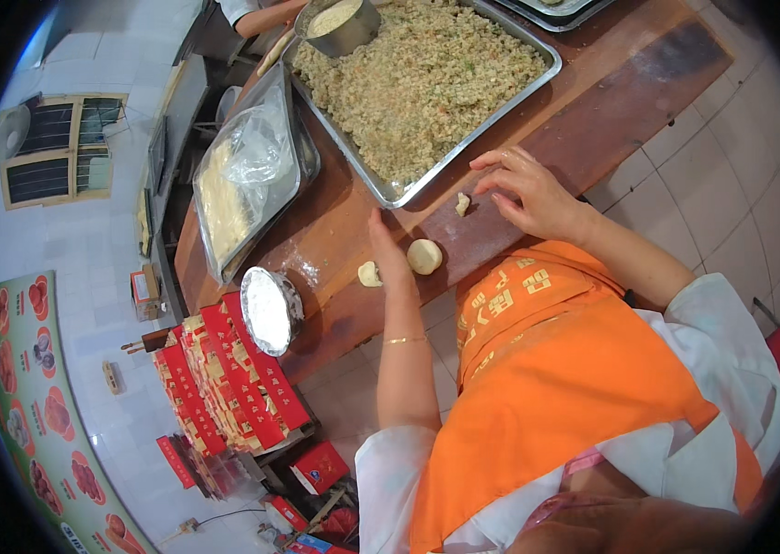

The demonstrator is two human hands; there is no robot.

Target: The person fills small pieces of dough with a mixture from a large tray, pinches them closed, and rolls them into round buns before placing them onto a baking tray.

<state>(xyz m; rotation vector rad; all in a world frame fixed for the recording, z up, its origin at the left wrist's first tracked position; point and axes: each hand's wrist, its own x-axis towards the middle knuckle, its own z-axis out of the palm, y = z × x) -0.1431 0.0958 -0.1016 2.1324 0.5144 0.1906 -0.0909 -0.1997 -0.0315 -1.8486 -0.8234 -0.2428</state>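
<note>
My left hand (390, 260) is on edge at the wooden table (538, 175), its fingers stretched out. Just right of it sits a round, flat-topped piece of pale dough (424, 257). A smaller lump of dough (369, 274) shows on its left side; whether the hand touches it I cannot tell. My right hand (524, 192) hovers over the table with fingers apart and slightly bent, nothing visible in them. Between the hands lies a small torn scrap of dough (462, 204). Beyond them stands a large metal tray (464, 138) heaped with crumbly, grainy filling (427, 83).
A metal bowl (342, 44) rests on the filling's far side, near another person's arm (268, 18). Left are a plastic-covered dough tray (224, 208) and a foil-topped round container (270, 309). Red cartons (233, 369) are stacked beside the table. Another tray (561, 13) stands far right.
</note>
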